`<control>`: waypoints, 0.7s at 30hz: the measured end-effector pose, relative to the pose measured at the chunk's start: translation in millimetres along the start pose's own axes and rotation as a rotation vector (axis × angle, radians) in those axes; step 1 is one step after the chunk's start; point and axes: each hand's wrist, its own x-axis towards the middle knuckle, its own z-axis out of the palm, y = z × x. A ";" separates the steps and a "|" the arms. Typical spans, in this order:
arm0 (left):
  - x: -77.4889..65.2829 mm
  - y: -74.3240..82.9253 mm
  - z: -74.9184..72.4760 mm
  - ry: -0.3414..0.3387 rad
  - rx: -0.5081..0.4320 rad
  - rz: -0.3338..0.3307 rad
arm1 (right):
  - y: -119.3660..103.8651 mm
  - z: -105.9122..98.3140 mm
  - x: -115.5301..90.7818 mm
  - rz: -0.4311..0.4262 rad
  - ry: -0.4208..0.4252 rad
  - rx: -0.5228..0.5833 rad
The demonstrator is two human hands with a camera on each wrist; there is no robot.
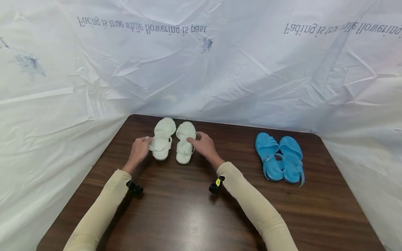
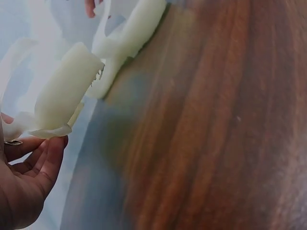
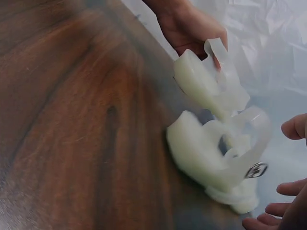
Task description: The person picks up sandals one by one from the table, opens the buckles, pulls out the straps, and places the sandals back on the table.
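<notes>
Two white sandals lie side by side near the table's far edge, toes pointing away. At the left sandal (image 1: 164,129), my left hand (image 1: 139,150) pinches the ankle strap by its outer side; in the left wrist view the fingers (image 2: 53,155) are bent at the strap near a metal buckle. Beside the right sandal (image 1: 186,129) is my right hand (image 1: 205,145), thumb toward its strap. The right wrist view shows that hand's fingers (image 3: 290,189) spread and apart from the sandal, whose strap carries a metal buckle (image 3: 256,170). Whether the left sandal's heel is raised, I cannot tell.
A pair of blue sandals (image 1: 267,144) with ankle straps sits on the right part of the dark wooden table (image 1: 176,195). White plastic sheeting (image 1: 201,76) with printed lettering hangs behind the table and along its sides.
</notes>
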 end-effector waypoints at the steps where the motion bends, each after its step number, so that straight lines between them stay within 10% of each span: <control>1: 0.3 -1.4 0.2 -0.011 0.005 -0.002 | 2.2 2.7 0.8 0.013 -0.003 0.005; 21: 10.2 -16.0 -2.0 -0.247 0.060 -0.025 | 18.6 21.2 2.2 0.092 -0.049 0.080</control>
